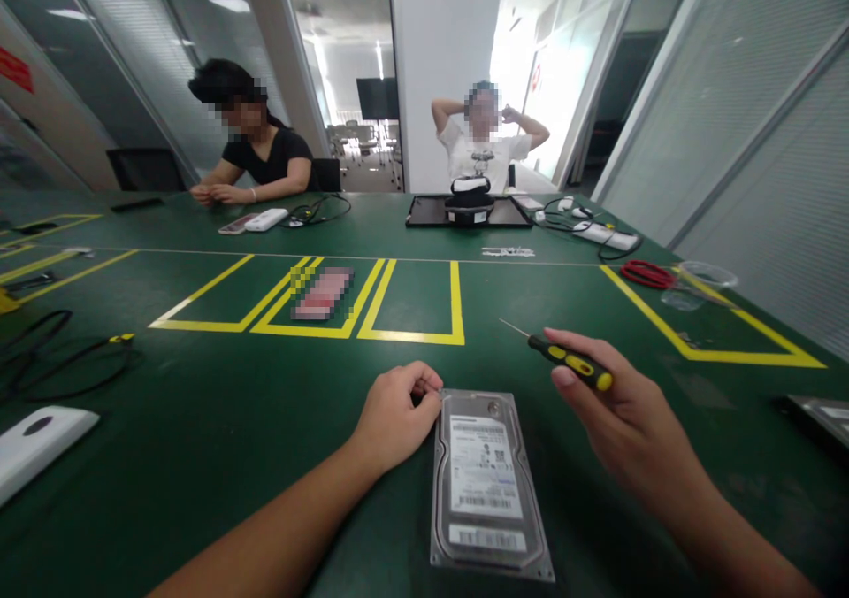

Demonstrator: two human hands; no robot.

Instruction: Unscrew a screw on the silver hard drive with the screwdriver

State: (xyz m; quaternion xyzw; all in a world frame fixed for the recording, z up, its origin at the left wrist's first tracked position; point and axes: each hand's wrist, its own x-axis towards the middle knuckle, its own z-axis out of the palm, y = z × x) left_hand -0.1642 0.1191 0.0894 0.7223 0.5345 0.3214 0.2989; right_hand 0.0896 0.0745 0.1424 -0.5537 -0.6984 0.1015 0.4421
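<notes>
Lying flat as it does on the green table (265, 456), the hard disk drive (487, 501) has its labelled face up, close in front of the person. At its far left corner rests the left hand (401, 417), fingers curled toward the thumb and touching the edge; whether they pinch it I cannot tell. Just beyond and right of the drive, the right hand (616, 394) is closed around the black-and-yellow handle of a screwdriver (574, 364), its thin shaft pointing away and leftward, clear of the drive. Well left of the drive lies a white device (43, 448), with a black cable (99, 377) past it. Beyond the drive, yellow tape outlines (411, 338) mark the table, a blurred pink item (324, 295) within one. Farther right of the drive, a red-handled tool (646, 273) lies beside a clear plastic container (708, 272). Farthest beyond it sit two people (269, 151).
</notes>
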